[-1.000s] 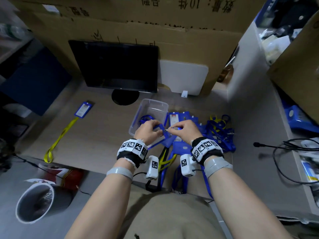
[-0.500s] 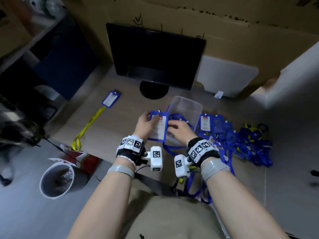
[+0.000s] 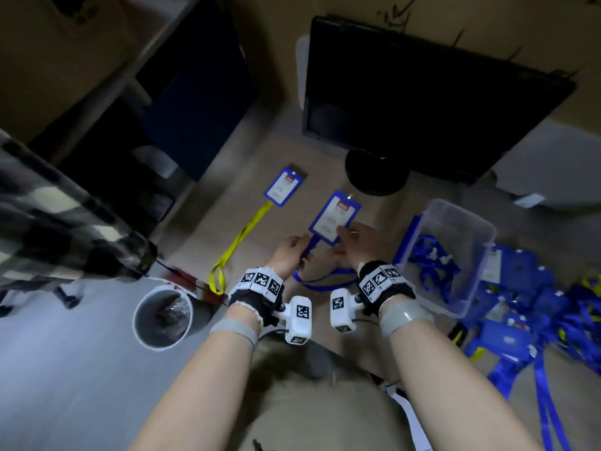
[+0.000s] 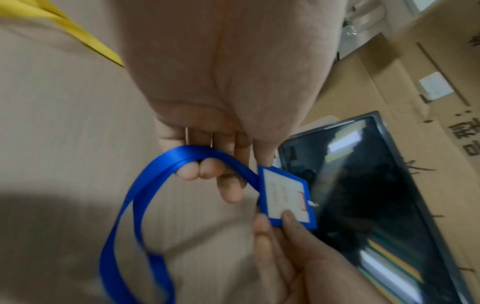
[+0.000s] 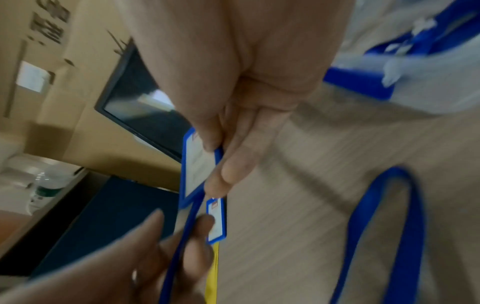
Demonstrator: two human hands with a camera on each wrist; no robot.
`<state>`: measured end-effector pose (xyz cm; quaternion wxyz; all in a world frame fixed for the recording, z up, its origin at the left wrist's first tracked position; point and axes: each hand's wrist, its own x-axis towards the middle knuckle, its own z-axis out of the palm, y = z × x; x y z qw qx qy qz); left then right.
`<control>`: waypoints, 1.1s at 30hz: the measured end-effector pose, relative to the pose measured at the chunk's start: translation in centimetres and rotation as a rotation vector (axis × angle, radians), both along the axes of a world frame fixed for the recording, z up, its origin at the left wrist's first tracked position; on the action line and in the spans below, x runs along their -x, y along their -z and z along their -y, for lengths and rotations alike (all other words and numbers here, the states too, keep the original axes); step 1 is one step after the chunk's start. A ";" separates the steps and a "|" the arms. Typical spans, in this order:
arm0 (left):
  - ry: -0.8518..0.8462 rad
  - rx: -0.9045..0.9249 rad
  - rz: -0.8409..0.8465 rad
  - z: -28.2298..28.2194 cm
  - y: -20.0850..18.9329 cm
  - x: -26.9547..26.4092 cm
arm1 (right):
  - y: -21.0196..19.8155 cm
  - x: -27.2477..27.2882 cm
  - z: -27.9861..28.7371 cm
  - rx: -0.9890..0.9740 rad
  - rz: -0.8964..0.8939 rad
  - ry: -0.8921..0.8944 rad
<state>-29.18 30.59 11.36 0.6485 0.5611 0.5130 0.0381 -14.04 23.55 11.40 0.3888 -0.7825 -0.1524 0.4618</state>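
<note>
1. The blue badge holder (image 3: 335,218) is held over the tabletop (image 3: 383,209), in front of the monitor (image 3: 422,92), with its card face up.
2. The right hand (image 3: 357,242) pinches the holder's near edge, thumb on the card face and fingers underneath.
3. The left hand (image 3: 289,252) has its fingers curled round the blue lanyard (image 3: 325,278) just below the holder. The rest of the strap hangs in a loop towards the person's lap.
4. Surroundings, left: a second badge holder (image 3: 283,187) lies flat on the tabletop near the held one and apart from it. Its yellow lanyard (image 3: 239,242) trails to the tabletop edge.
5. Surroundings, right: a clear plastic tub (image 3: 461,211) stands near the right hand, and loose blue lanyards (image 3: 432,265) lie inside it.
6. Beyond the tub, a heap of blue badge holders and lanyards (image 3: 536,304) spreads over the tabletop, and some straps hang over the edge.
7. Nothing lies between the hands and the second badge holder. The monitor's round foot stands just beyond the held holder.
8. Floor, left: a white bucket (image 3: 136,320) stands there. Its contents are dark and shiny, and I cannot make them out.
9. Hard to read: the print on both cards is blurred. Both wrist views are smeared by motion. I cannot tell whether the held holder's far edge touches the tabletop.
10. A plaid cloth (image 3: 65,222) is cut off at the left edge of the head view.
</note>
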 end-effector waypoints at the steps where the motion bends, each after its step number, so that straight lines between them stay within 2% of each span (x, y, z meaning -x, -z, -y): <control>1: 0.009 0.036 -0.022 -0.4 0.5 1.1 | 1.8 -0.1 -1.1 -0.003 0.007 0.023; 3: 0.020 0.109 -0.062 -1.1 1.9 3.4 | 5.7 -0.2 -3.1 0.032 0.044 0.036; 5: 0.028 0.152 -0.129 -2.0 2.9 5.3 | 10.1 -0.3 -5.0 0.054 0.001 0.074; 6: 0.017 0.169 -0.163 -2.5 3.3 6.1 | 10.5 0.0 -5.9 0.075 0.000 0.075; 7: 0.001 0.187 -0.188 -3.0 3.6 6.7 | 8.5 0.8 -6.9 0.104 0.012 0.079; 11: -0.019 0.247 -0.235 -4.2 4.3 8.3 | 10.8 1.4 -10.0 0.149 -0.010 0.004; 16: -0.062 0.195 -0.355 -4.7 6.1 9.9 | 13.1 2.0 -12.9 0.132 -0.092 0.007; 19: -0.047 0.181 -0.419 -4.8 7.0 10.5 | 13.4 1.7 -13.7 0.202 0.014 -0.032; 22: 0.024 0.126 -0.498 -4.8 6.9 10.2 | 12.6 1.4 -13.2 0.183 -0.021 -0.017; 26: 0.142 0.000 -0.525 -4.3 4.6 7.5 | 11.1 0.0 -10.0 0.243 -0.035 0.019; 29: 0.170 -0.072 -0.404 -3.3 3.2 3.3 | 7.0 -0.7 -6.4 0.102 -0.319 0.184; 31: 0.142 -0.042 -0.299 -1.8 2.7 -0.3 | 5.2 -2.5 -3.2 0.069 -0.243 0.236; 33: 0.155 -0.025 -0.222 0.3 2.1 -4.2 | 2.7 -4.9 0.9 0.064 -0.186 0.207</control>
